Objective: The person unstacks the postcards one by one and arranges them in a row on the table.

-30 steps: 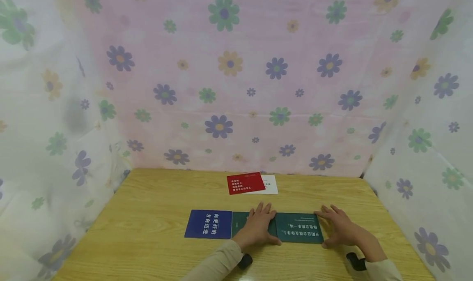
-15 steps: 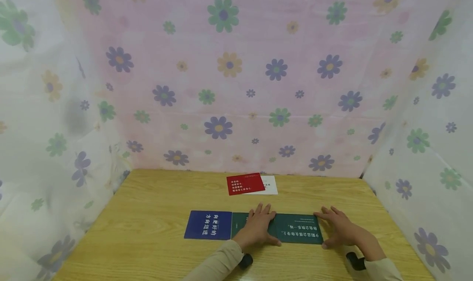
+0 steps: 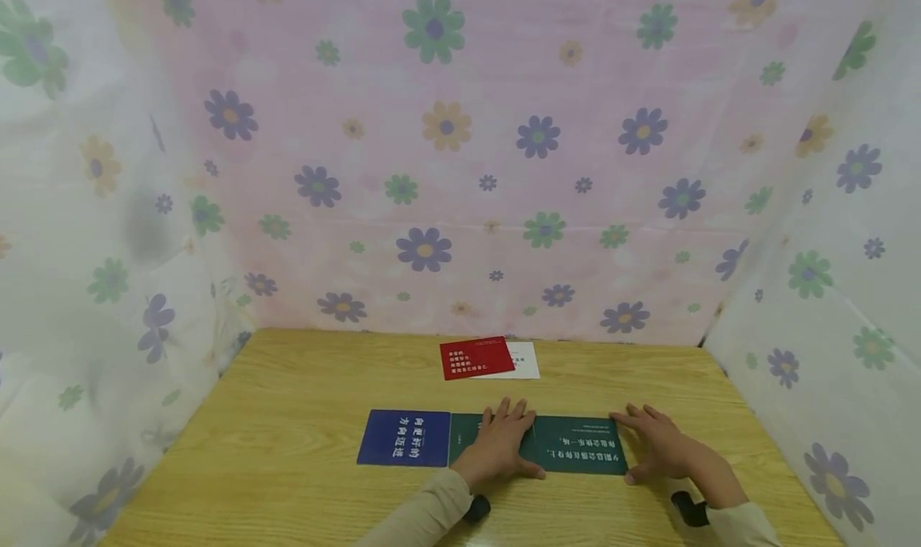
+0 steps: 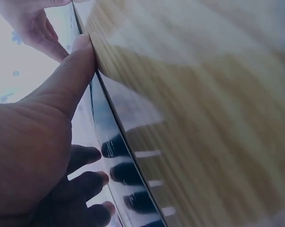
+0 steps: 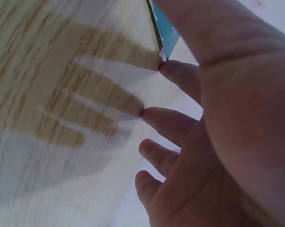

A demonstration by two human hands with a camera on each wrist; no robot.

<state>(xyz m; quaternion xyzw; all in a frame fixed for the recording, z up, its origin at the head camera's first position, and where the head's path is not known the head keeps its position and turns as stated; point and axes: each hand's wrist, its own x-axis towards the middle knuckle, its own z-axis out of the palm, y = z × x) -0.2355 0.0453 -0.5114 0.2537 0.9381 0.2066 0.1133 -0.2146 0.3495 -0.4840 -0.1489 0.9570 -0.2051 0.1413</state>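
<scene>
Two green cards (image 3: 580, 445) on table (image 3: 273, 483); left hand (image 3: 498, 445), right hand (image 3: 665, 449) at edges.

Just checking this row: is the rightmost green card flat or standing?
Flat: in the head view, the rightmost green card rests on the table, printed face up.

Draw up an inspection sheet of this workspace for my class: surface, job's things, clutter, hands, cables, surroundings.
Surface: table with a wood-grain top.
Job's things: blue card, middle green card and right green card, lying flat side by side in a row.
Clutter: red card partly covering a white card farther back; a black object by each wrist, identity unclear.
Left hand: spread over the middle green card.
Right hand: touching the right green card's outer end.
Cables: nothing seen.
Surroundings: flower-patterned sheeting behind and at both sides.
</scene>
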